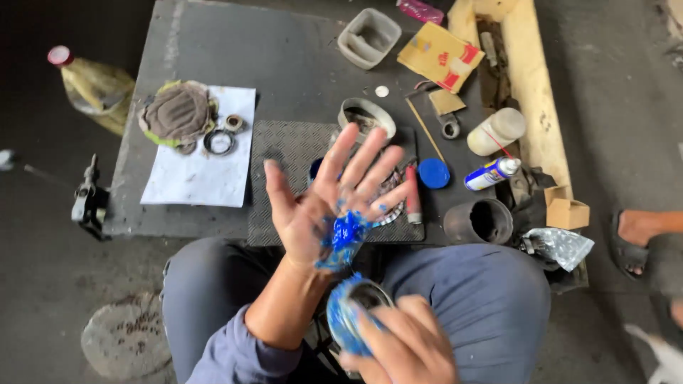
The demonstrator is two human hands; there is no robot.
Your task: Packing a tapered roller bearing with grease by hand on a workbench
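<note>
Grease (346, 235), bright blue, sits smeared across the open palm of the left hand (324, 203), fingers spread wide. Right hand (405, 348) is wrapped around a round bearing (352, 313) coated in the same stuff, just below, over the lap.

A dark grey flat table (299, 57) holds a white paper sheet (203, 178) and a round blue plastic lid (433, 173) beside the fingers (370, 160).
</note>
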